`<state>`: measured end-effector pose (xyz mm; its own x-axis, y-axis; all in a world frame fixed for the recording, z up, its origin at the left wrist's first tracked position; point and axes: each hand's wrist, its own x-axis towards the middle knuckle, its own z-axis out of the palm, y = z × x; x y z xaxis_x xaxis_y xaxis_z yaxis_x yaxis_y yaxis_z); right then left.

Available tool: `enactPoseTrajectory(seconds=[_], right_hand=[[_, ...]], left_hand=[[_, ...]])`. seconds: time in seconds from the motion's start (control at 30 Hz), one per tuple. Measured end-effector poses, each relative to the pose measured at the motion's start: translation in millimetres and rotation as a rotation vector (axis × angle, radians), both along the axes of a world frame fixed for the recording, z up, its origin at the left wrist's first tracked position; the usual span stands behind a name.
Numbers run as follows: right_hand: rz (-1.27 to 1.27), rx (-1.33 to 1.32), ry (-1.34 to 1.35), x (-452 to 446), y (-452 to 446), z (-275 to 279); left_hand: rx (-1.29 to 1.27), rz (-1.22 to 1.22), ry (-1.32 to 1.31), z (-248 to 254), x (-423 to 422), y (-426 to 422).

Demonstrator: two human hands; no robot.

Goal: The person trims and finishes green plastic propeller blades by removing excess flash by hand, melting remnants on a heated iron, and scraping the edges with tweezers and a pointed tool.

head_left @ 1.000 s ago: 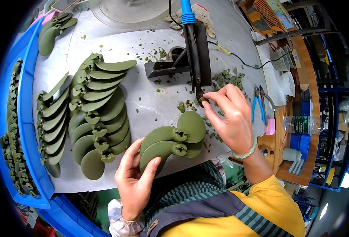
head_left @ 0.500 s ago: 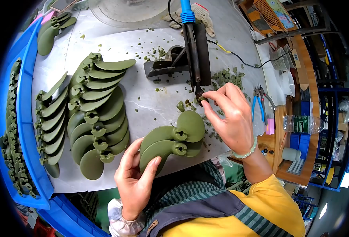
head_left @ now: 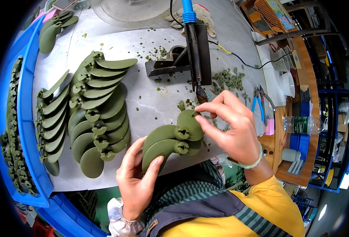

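My left hand [head_left: 137, 179] grips two stacked olive-green propellers [head_left: 162, 148] by their left blades, thumb on top. Slotted hubs face up on both. Above the upper right blade, my right hand [head_left: 231, 130] pinches a small dark green piece [head_left: 195, 113], mostly covered by the fingertips. Whether the piece touches the blade, I cannot tell. Just beyond these fingers, the dark tip of a blue-handled soldering iron [head_left: 188, 16] points down towards me. The iron leans against a dark metal stand [head_left: 166, 68].
Rows of overlapping green propellers [head_left: 91, 158] lie to the left, beside a blue crate [head_left: 24, 130] holding more. Green scraps [head_left: 227, 79] and pellets litter the tabletop. Pliers [head_left: 259, 104] rest at right, a work glove [head_left: 202, 17] at the back. A cable [head_left: 241, 58] runs rightward.
My right hand has drawn back from the iron's tip, down towards the propellers' upper right blade. My left hand and the propellers stay almost where they were.
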<state>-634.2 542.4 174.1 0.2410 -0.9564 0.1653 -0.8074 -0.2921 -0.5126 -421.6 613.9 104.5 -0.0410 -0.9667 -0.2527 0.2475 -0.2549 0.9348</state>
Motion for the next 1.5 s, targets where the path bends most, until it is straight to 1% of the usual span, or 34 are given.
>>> enactPoseTrajectory(seconds=[0.17, 0.67, 0.8, 0.87, 0.93, 1.03, 1.13, 1.23, 1.3, 1.5], right_hand=[[0.077, 0.072, -0.006, 6.6, 5.6, 9.3], [0.125, 0.072, 0.015, 10.4, 4.5, 9.9], [0.024, 0.09, -0.053, 2.1, 6.4, 23.9], [-0.176, 0.063, -0.059, -22.0, 4.9, 25.8], [-0.368, -0.041, 0.006, -50.4, -0.5, 18.2], [-0.383, -0.006, 0.116, -95.5, -3.4, -8.1], [-0.348, 0.006, 0.132, -122.6, -4.5, -45.6], [-0.355, -0.021, 0.066, -120.6, -12.4, -67.6], [-0.334, -0.023, 0.071, -116.7, -14.8, -72.6], [-0.087, -0.202, 0.227, -126.7, -16.0, -74.0]], left_hand=[[-0.014, 0.009, -0.001, 1.9, -2.0, 0.2], [-0.031, -0.011, -0.028, 4.1, -1.4, 1.0], [-0.004, 0.003, -0.012, 5.2, 2.6, 3.7], [0.035, 0.025, 0.003, 6.9, 8.0, 7.0], [0.057, 0.067, 0.004, 8.0, 13.6, 10.5], [0.105, 0.12, -0.028, 8.5, 18.4, 14.5], [0.105, 0.161, -0.042, 7.1, 18.9, 15.5], [0.105, 0.174, -0.042, 2.9, 20.5, 16.2], [0.109, 0.174, -0.043, 1.7, 20.9, 17.3], [0.126, 0.187, -0.045, 3.7, 19.1, 16.4]])
